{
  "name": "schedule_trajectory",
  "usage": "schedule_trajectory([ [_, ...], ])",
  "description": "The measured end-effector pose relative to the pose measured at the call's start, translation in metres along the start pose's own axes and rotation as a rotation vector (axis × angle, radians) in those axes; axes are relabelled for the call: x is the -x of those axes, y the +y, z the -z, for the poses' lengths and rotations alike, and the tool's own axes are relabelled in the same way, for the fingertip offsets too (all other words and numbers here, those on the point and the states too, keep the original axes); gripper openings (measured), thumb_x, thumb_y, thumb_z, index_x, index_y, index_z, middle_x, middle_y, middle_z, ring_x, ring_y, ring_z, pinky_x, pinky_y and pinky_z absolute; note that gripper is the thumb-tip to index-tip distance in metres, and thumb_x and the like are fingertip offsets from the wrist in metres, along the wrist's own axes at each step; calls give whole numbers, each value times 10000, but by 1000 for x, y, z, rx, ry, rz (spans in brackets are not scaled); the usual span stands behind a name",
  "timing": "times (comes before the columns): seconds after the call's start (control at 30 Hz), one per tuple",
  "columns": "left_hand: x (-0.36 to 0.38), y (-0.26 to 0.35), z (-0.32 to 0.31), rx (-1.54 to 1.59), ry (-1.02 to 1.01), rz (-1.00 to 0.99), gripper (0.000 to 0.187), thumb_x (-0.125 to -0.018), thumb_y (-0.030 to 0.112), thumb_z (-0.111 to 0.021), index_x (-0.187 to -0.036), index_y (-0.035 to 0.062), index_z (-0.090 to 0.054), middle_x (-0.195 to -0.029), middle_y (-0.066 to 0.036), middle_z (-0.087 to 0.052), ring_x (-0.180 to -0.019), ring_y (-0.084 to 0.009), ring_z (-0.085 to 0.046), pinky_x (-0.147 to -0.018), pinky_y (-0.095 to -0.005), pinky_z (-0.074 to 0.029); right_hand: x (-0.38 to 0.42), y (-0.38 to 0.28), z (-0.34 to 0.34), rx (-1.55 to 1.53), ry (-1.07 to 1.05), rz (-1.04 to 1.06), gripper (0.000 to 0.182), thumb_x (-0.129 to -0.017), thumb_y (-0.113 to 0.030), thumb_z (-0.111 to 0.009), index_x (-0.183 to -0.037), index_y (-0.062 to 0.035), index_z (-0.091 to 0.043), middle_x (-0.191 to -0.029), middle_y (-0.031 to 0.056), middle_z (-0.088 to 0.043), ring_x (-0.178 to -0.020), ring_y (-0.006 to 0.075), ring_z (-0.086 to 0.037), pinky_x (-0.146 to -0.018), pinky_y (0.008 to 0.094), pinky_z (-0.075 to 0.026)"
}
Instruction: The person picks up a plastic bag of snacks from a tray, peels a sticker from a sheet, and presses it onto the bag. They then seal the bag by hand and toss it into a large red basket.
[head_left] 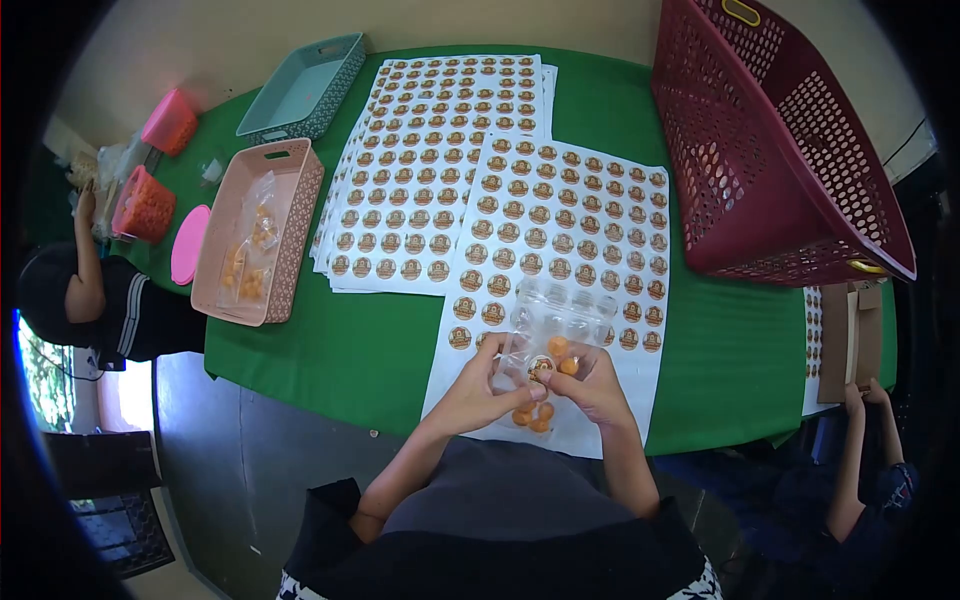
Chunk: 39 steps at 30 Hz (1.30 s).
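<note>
Between my hands is a clear plastic bag (pixel 562 308) with several round orange snack balls (pixel 557 347) inside. My left hand (pixel 478 392) grips the bag's left side, its thumb near the bag's middle. From the right, my right hand (pixel 596 390) holds the bag too, its thumb against a round brown-and-white sticker (pixel 541 366) on the bag's front. Beneath the bag lies a white sheet of round stickers (pixel 575 225), partly covered by the bag and my hands.
More sticker sheets (pixel 420 150) lie behind and left. A pink basket (pixel 305 200) holds filled bags; a teal basket (pixel 345 75) stands behind it. At right is a large maroon basket (pixel 730 160). People work at left (pixel 90 260) and right (pixel 850 460), the latter holding brown cardboard (pixel 868 340).
</note>
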<state>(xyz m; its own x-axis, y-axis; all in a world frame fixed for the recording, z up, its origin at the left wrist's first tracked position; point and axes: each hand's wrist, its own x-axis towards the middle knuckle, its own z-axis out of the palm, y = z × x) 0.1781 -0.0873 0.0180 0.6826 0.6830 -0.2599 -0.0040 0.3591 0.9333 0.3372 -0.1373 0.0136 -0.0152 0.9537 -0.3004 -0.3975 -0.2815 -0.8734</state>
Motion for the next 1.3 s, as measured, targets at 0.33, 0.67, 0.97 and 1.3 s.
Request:
schedule_trajectory([
  [0.33, -1, 3, -3, 1, -115, 61, 426, -692, 66, -643, -1052, -34, -438, -915, -80, -555, -805, -120, -549, -696, -257, -458, 6, -2, -2, 125, 6, -37, 281, -818, -168, -499, -1021, 5, -413, -839, 45, -527, -720, 78, -505, -625, 205, -418],
  [0.67, -3, -3, -4, 25, 121, -73, 138, -761, 79, -575, -844, -32, -583, -729, -54, -604, -664, -70, -551, -588, -204, -434, 3, 3, -8, 182, -72, 164, 352, -843, -254, -406, -1092, -13, -344, -998, 77, -431, -959, 143, -414, -847, 277, -323],
  [0.97, -3, -2, -7, -73, 191, -118, 133, -757, 49, -566, -846, -50, -558, -709, -61, -597, -626, -65, -548, -530, -189, -425, 0, 16, -1, 67, -24, 92, 156, -799, -115, -519, -907, -2, -506, -809, 23, -548, -735, 63, -513, -651, 205, -411],
  [1.3, 0, -4, 4, 23, 141, -101, 187, -766, 77, -560, -905, -48, -561, -770, -66, -598, -683, -72, -547, -598, -199, -437, -3, 20, -7, 134, 47, 142, 93, -778, -95, -530, -801, -5, -523, -723, 8, -532, -627, 37, -508, -530, 180, -423],
])
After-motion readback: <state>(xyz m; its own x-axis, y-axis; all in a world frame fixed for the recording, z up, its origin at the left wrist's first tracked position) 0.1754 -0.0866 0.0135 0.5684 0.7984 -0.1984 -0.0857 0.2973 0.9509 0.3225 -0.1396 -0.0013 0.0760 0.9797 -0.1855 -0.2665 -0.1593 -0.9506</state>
